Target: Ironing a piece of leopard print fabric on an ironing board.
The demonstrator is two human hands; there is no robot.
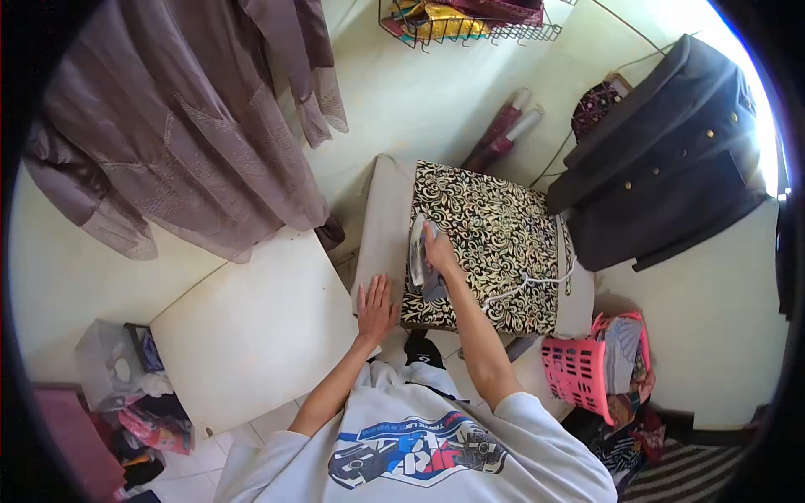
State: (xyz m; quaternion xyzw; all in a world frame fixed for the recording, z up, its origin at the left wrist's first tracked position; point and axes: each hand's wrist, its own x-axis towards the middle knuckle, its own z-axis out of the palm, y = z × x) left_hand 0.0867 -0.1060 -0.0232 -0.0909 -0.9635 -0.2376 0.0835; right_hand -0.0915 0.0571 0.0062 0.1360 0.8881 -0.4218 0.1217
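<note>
My right hand [440, 248] grips the handle of a clothes iron [417, 267], whose tip points away from me. The iron is at the left edge of a black cloth with a cream floral pattern [497, 239]; I cannot tell whether its soleplate touches the cloth. To its left, a plain grey-beige fabric [385, 214] covers the end of the same padded surface. My left hand [376, 311] lies flat on that fabric near its front edge, fingers slightly spread and holding nothing. A white cord [506, 292] crosses the patterned cloth on the right.
A white tabletop [264, 333] stands at my left, below a hanging mauve garment [207, 126]. On the right hang a dark buttoned jacket [666, 163] and, lower down, a pink laundry basket [572, 371] with clothes. A wire rack [522, 33] is on the wall.
</note>
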